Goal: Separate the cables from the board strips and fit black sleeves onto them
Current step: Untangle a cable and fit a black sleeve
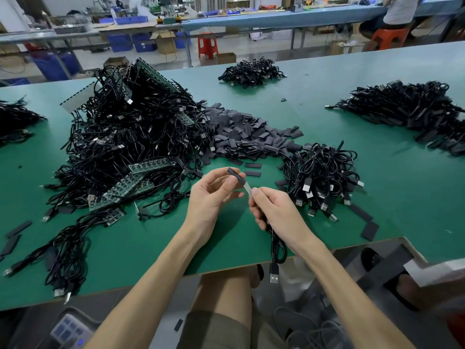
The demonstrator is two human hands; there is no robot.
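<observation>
First, well in front of the sleeve pile [246, 132], at the near edge of the table [156, 238], one black cable [276, 248] hangs down over the edge. Its USB plug [274, 275] dangles below the table top. The right hand [276, 210] holds this cable. Its fingers are curled around the cord, and the thumb and forefinger pinch the pale flat end piece [247, 190] at the top of it. Also on the near side of the sleeve pile, the left hand [211, 197] pinches one black sleeve [236, 176] between thumb and fingertips. The sleeve is tilted, and its lower end meets the pale end piece; how far it is pushed on, I cannot tell. Both hands are raised above the table.

Between the hands and the sleeve pile, a few loose sleeves [253, 165] lie flat on the green surface. At the right front of the sleeve pile there is a bundle of coiled cables [319, 172], with many plugs pointing toward the near edge. To the left of the sleeve pile, and touching it, lies a big tangled heap of cables [125, 137]. Green board strips [148, 166] stick out of its near side, and more strips lean at its far side. Behind the sleeve pile, toward the far edge, sits a smaller dark pile [251, 71]. Far to the right of the sleeve pile a wide pile [407, 107] is spread out, and far to the left one more pile [15, 119] is cut by the frame.
</observation>
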